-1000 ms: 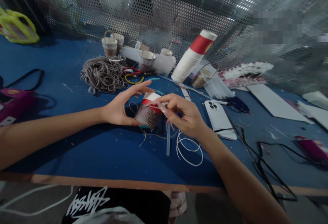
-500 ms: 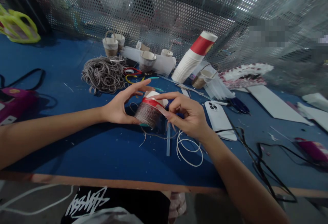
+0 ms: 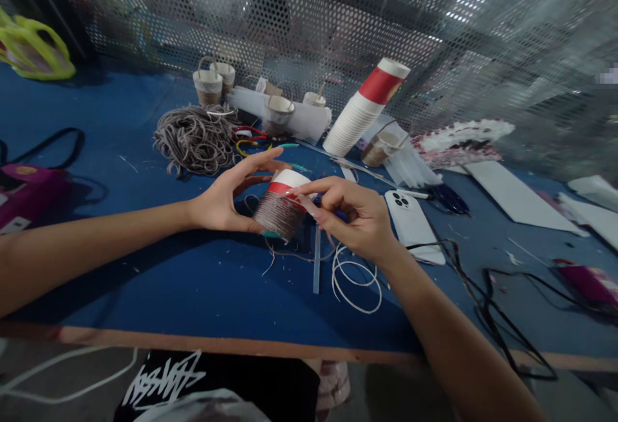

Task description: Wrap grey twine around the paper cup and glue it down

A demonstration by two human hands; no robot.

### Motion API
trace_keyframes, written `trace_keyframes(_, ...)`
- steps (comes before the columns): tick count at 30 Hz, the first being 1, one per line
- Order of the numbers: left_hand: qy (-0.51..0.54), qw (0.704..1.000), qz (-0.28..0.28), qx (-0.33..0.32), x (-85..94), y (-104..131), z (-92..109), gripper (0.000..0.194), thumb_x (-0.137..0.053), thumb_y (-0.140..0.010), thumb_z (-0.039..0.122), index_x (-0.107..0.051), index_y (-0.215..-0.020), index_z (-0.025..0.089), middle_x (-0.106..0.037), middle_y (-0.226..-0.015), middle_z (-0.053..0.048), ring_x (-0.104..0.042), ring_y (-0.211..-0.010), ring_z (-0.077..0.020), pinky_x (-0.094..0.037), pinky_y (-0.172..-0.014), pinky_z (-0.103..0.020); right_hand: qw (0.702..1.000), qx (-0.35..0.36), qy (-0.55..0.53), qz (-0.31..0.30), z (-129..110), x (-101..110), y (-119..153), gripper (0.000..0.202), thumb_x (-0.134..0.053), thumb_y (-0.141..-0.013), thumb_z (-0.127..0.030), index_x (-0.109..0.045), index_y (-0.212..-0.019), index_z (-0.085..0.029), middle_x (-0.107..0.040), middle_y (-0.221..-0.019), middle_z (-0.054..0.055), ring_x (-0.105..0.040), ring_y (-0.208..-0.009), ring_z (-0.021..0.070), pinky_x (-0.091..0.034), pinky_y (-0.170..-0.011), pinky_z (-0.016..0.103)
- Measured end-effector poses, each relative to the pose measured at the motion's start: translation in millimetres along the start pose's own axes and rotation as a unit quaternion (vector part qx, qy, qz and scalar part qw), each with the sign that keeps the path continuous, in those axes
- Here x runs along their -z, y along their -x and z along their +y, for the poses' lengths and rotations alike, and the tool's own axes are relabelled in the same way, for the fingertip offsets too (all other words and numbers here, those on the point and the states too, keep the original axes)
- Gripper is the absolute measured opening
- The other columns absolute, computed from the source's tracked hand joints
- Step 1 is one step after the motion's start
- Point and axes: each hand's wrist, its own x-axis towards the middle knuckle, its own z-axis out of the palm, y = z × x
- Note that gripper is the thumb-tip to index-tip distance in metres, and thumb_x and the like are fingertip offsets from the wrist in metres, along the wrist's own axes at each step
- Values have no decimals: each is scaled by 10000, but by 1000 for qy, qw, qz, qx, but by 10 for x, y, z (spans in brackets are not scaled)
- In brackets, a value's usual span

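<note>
The left hand (image 3: 220, 207) is bracing a cord-wrapped paper cup (image 3: 279, 214), grip wide, while the right hand (image 3: 361, 219), nearly pinched, hold unclear, is working its upper coils.

Light over my blue surface (image 3: 193, 293) is dim and cool, brightest as white glints through the perforated metal screen (image 3: 309, 29) at upper right. Soft shadows lie beneath my forearms. The wide lens stretches the edges; the right side looks smeared, fine detail is soft throughout, and the lower edge of the frame sinks into murky gray.
</note>
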Motion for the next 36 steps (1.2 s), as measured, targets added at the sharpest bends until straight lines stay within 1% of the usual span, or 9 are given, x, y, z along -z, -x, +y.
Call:
trace_keyframes(5,21,1000,3,1,-3,-14,-9,1054,-917,-559,326,-387,-1469,298,-548,-1407,-116,-507,-1342,-341,-429,-1138,-480,1000,-1,-7,6,7,3,24,285,-631,-886,-175,-472,-652,-202,-755,-1039,52,-686,-787,134,-455,-547,247)
trace_keyframes(8,35,999,4,-10,-7,-26,-35,1061,-924,-548,320,-391,-1465,301,-568,-1381,-115,-517,-1335,-337,-437,-1132,-470,1000,-9,-18,10,5,-2,26,280,-643,-881,-183,-482,-652,-205,-752,-1049,61,-704,-824,156,-489,-572,263)
trace_keyframes(12,61,998,13,-19,-8,-36,-60,1050,-940,-516,275,-437,-1436,312,-586,-1364,-109,-526,-1322,-348,-442,-1123,-497,999,-27,-35,17,-10,-14,21,265,-674,-865,-200,-504,-662,-206,-750,-1051,64,-718,-843,171,-532,-606,279)
trace_keyframes(15,67,997,17,-21,-3,-39,-60,1040,-941,-512,249,-450,-1425,326,-584,-1365,-103,-531,-1315,-347,-442,-1120,-505,998,-33,-40,23,-18,-15,19,273,-691,-859,-235,-508,-658,-209,-754,-1031,63,-717,-853,176,-552,-626,291)
trace_keyframes(19,68,997,18,-16,-1,-44,-45,1042,-938,-524,283,-435,-1435,316,-590,-1349,-109,-538,-1309,-340,-446,-1118,-497,998,-37,-41,33,-18,-11,22,276,-684,-869,-273,-513,-661,-211,-757,-1025,65,-715,-870,179,-562,-634,294)
trace_keyframes(25,76,997,23,-9,-4,-44,-47,1034,-937,-532,324,-428,-1432,326,-588,-1354,-106,-523,-1324,-350,-427,-1124,-517,998,-31,-46,40,-17,-8,19,272,-691,-861,-246,-508,-664,-207,-760,-1021,63,-722,-859,172,-548,-599,270)
trace_keyframes(29,77,997,17,-12,1,-37,-45,1030,-930,-547,329,-414,-1438,324,-556,-1393,-111,-500,-1352,-353,-443,-1117,-498,997,-31,-48,42,-16,2,14,279,-686,-864,-264,-508,-658,-204,-759,-1024,71,-724,-836,168,-532,-550,256)
trace_keyframes(33,85,996,18,5,1,-34,-27,1025,-927,-554,332,-409,-1438,321,-556,-1396,-116,-497,-1353,-365,-454,-1107,-509,997,-32,-48,42,-18,15,17,272,-682,-870,-281,-520,-663,-207,-761,-1014,77,-726,-856,178,-555,-576,271)
trace_keyframes(36,96,995,18,3,5,-37,-25,1009,-928,-553,319,-424,-1428,329,-562,-1393,-109,-501,-1347,-364,-446,-1112,-515,997,-27,-51,49,-20,8,19,259,-693,-860,-261,-529,-667,-208,-763,-1006,69,-729,-869,179,-577,-624,283)
